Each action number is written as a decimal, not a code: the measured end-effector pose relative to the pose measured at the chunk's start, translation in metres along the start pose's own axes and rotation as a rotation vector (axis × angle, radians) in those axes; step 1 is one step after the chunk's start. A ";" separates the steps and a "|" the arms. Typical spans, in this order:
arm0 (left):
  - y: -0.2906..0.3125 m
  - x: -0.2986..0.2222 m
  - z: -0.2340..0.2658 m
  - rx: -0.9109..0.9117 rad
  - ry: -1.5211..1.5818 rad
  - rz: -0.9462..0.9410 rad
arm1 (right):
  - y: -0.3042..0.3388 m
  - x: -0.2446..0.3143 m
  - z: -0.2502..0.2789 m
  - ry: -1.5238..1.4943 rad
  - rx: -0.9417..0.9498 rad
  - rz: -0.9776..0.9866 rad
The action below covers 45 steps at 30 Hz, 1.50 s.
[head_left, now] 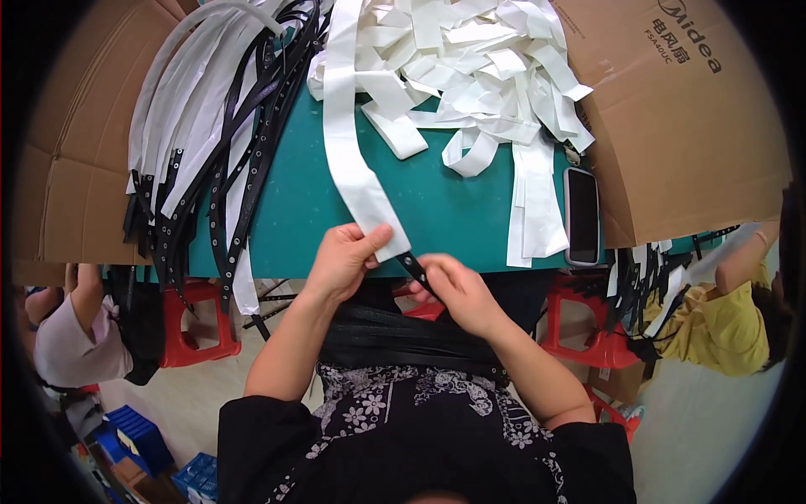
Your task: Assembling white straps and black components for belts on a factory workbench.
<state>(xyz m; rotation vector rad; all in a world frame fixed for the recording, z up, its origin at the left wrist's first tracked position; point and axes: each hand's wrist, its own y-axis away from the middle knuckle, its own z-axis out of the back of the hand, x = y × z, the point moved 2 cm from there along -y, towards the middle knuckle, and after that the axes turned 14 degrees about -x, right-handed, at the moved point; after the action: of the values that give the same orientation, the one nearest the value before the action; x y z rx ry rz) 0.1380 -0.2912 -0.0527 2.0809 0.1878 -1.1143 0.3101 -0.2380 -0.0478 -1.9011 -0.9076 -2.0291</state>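
Observation:
My left hand (pixel 342 265) pinches the lower end of a long white strip (pixel 342 126), thumb on top and fingers beneath. From there the strip runs up and away across the green table (pixel 290 185). A black belt with metal eyelets (pixel 411 265) comes out at the strip's lower end; whether it lies inside or under the strip, I cannot tell. Closed round the belt is my right hand (pixel 457 290), just right of the left one. More black belts (pixel 403 336) lie across my lap.
Many loose white strips (pixel 495 76) are heaped at the far side. To the left hang black belts partly covered in white (pixel 227 143). A phone (pixel 582 217) lies by the right cardboard box (pixel 680 126); another box (pixel 84 126) stands left. People sit at both sides, near red stools (pixel 197 328).

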 end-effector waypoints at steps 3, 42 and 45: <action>-0.002 -0.004 0.001 -0.025 -0.053 -0.025 | 0.020 -0.004 0.024 0.254 0.067 0.055; 0.090 0.146 -0.124 0.341 -0.159 0.181 | 0.170 -0.034 0.146 0.311 -0.298 -0.054; 0.095 0.148 -0.132 0.378 -0.113 0.203 | 0.174 -0.035 0.151 0.404 -0.327 -0.084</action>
<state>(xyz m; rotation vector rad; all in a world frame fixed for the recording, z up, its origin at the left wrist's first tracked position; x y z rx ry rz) 0.3570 -0.3000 -0.0693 2.2918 -0.3061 -1.2074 0.5347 -0.2978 -0.0351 -1.5102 -0.5899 -2.6134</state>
